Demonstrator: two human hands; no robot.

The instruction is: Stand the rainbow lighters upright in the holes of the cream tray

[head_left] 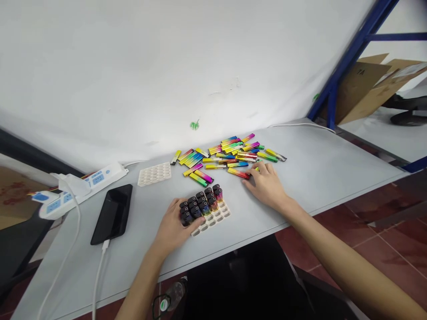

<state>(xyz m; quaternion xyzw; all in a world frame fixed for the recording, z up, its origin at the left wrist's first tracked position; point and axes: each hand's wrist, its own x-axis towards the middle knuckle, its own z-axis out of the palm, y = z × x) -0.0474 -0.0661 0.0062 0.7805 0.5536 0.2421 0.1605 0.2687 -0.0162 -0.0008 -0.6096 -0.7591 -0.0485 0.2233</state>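
Observation:
My left hand [175,224] is closed around the left end of a white slotted tray [218,216], its thumb along the front of the standing lighters. Several black-topped lighters [201,202] stand upright in the tray's back and left slots; the front and right slots hold none. To the right, my right hand [265,182] is closed at the near edge of a loose pile of colourful lighters [230,149]. A yellow-green bit of one lighter [256,169] shows at its fingers, which hide the rest. Just left of those fingertips lies a red-and-yellow lighter [238,173].
A second white slotted tray [155,174] lies near the wall. Left of it are a black phone [112,214] on a white cable and a power strip [83,189]. Blue metal framing [333,84] and cardboard boxes [367,84] stand at the right.

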